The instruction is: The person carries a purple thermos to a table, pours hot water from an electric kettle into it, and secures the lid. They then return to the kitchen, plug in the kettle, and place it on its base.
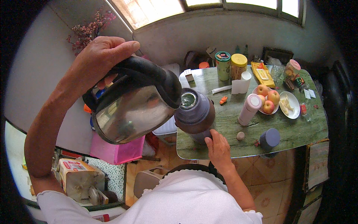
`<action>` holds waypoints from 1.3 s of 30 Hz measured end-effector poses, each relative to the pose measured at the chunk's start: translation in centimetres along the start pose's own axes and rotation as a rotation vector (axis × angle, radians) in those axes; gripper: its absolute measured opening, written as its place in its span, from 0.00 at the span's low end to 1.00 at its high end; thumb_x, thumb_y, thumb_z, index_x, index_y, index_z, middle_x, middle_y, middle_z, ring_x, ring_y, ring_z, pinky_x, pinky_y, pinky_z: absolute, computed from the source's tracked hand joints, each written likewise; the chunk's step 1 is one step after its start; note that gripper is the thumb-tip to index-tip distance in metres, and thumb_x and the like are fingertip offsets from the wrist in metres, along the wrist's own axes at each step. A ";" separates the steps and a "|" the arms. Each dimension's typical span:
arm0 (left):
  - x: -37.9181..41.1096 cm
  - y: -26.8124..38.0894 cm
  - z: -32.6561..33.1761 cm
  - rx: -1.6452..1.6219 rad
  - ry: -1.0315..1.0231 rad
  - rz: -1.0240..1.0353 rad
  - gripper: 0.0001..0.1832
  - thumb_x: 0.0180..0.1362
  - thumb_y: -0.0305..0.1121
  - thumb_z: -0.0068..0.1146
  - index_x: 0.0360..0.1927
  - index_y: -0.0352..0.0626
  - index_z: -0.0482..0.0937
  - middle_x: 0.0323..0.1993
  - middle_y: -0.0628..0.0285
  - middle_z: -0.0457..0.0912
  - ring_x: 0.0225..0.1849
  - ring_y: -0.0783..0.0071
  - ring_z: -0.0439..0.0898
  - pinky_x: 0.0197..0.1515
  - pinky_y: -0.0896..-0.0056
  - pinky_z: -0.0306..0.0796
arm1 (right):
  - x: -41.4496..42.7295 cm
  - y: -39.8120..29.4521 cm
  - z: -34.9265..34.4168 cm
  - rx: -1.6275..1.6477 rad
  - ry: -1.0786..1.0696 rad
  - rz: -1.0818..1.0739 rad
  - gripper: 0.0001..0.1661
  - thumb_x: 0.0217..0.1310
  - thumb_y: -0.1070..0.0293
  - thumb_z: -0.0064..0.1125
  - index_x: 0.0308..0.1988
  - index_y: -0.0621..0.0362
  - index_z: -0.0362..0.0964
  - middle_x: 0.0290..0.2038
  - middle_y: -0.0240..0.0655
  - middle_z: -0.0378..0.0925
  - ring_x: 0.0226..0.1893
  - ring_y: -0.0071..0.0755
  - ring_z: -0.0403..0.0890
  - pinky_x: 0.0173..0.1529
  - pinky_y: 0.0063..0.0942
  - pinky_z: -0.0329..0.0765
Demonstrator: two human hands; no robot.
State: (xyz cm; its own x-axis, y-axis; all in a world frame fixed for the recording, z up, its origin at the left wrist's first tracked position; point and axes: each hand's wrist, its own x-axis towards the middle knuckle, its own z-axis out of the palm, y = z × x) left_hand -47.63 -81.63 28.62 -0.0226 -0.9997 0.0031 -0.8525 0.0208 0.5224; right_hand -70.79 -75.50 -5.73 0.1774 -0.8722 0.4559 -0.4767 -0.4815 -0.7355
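Note:
My left hand [105, 53] grips the black handle of a stainless-steel electric kettle [131, 114], which is tilted with its spout at the mouth of a large grey-and-brown vacuum flask [194, 116]. The flask is uncapped and stands at the left part of the green marbled table. Whether water is flowing is hard to tell. My right hand [219, 147] rests against the flask's lower side. A blue-grey cup-like lid [270, 138] and a small pale stopper [240, 136] lie to the right on the table, near an upright pink bottle [249, 109].
On the table [201, 75] are a plate of apples [268, 107], a white dish with cut pieces [290, 112], a yellow wipes pack [263, 74], a paper roll [241, 85] and a yellow-lidded jar [238, 65]. A pink bin [117, 149] stands below the kettle.

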 end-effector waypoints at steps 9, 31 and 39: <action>0.0 0.5 0.2 0.034 0.005 -0.003 0.22 0.65 0.51 0.49 0.26 0.43 0.78 0.09 0.72 0.68 0.08 0.89 0.65 0.09 0.85 0.57 | 0.0 0.1 0.0 -0.002 -0.003 0.003 0.17 0.65 0.64 0.52 0.49 0.63 0.67 0.32 0.48 0.75 0.34 0.54 0.75 0.40 0.44 0.71; 0.4 1.3 0.2 0.101 -0.024 0.008 0.24 0.64 0.52 0.47 0.23 0.44 0.75 0.09 0.71 0.68 0.07 0.87 0.65 0.09 0.83 0.57 | 0.0 -0.1 -0.2 0.004 -0.018 0.005 0.16 0.65 0.65 0.53 0.49 0.63 0.66 0.33 0.47 0.74 0.35 0.53 0.75 0.41 0.44 0.71; 0.5 1.5 0.1 0.111 -0.038 -0.004 0.23 0.65 0.51 0.47 0.22 0.43 0.75 0.08 0.70 0.68 0.07 0.86 0.65 0.09 0.82 0.56 | 0.0 0.0 -0.1 -0.013 -0.019 0.009 0.17 0.66 0.63 0.52 0.49 0.62 0.66 0.33 0.47 0.75 0.35 0.53 0.75 0.41 0.44 0.71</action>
State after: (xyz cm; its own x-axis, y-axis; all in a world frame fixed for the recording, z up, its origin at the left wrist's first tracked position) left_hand -48.96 -82.10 29.36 -0.0371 -0.9988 -0.0322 -0.9053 0.0199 0.4243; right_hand -70.84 -75.48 -5.67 0.1896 -0.8778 0.4398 -0.4896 -0.4728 -0.7326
